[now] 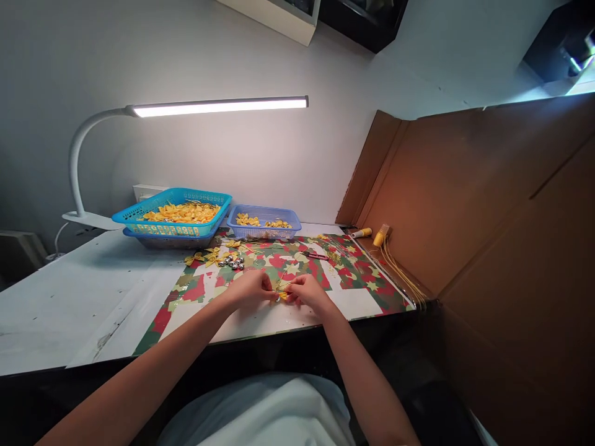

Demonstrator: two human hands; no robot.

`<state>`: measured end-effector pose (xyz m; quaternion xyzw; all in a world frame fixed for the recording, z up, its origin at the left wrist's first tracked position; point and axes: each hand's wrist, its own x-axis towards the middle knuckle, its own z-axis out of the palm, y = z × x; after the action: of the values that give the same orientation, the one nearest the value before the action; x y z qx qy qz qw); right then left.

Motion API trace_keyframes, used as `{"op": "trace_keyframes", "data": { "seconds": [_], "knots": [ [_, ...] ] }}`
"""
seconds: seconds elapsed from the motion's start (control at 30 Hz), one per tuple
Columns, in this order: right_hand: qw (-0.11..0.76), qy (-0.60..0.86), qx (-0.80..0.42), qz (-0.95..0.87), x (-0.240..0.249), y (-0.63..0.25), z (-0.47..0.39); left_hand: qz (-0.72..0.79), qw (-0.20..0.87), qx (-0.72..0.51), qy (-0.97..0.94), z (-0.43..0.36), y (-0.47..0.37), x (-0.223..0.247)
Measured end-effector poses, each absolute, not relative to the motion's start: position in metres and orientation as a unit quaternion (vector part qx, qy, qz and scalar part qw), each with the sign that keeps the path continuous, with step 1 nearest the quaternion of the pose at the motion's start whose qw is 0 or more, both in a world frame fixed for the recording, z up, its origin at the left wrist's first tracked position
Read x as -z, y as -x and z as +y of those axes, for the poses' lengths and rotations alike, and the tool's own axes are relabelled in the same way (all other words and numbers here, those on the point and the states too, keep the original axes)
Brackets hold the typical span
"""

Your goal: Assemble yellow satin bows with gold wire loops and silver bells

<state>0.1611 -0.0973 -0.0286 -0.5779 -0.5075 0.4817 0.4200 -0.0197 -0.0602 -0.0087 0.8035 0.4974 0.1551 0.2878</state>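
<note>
Between my hands is a small yellow bow (282, 297), low over the patterned mat (362, 301) near the table's front edge. My left hand (253, 287) pinches it from the left, thumb and fingertips together. From the right, my right hand (307, 292) closes its fingertips on the bow's other side. Thin golden strands stick up between the fingertips. Just beyond my left hand lie several silver bells (231, 263), with loose yellow bows (212, 256) beside them. Fine detail of the held piece is too small to tell.
A turquoise basket (171, 230) of yellow bows and a blue basket (264, 232) stand at the back. Red-handled snippers (316, 255) lie on the mat. Golden cords (402, 272) run along the cardboard (478, 204) at right. A lamp (218, 106) hangs above.
</note>
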Motion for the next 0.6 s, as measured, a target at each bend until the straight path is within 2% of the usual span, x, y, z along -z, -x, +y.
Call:
{"op": "trace_keyframes", "data": {
  "seconds": [0.3, 0.5, 0.6],
  "knots": [
    [0.438, 0.539, -0.515, -0.503, 0.034, -0.148, -0.082, 0.491, 0.368, -0.170, -0.771, -0.054, 0.024, 0.002],
    [0.500, 0.514, -0.475, -0.510, 0.031, -0.148, -0.060, 0.492, 0.499, -0.180, -0.691, -0.034, 0.032, 0.001],
    [0.534, 0.492, -0.439, -0.529, 0.025, -0.149, -0.050, 0.465, 0.546, -0.232, -0.657, -0.024, 0.032, 0.002]
  ]
}}
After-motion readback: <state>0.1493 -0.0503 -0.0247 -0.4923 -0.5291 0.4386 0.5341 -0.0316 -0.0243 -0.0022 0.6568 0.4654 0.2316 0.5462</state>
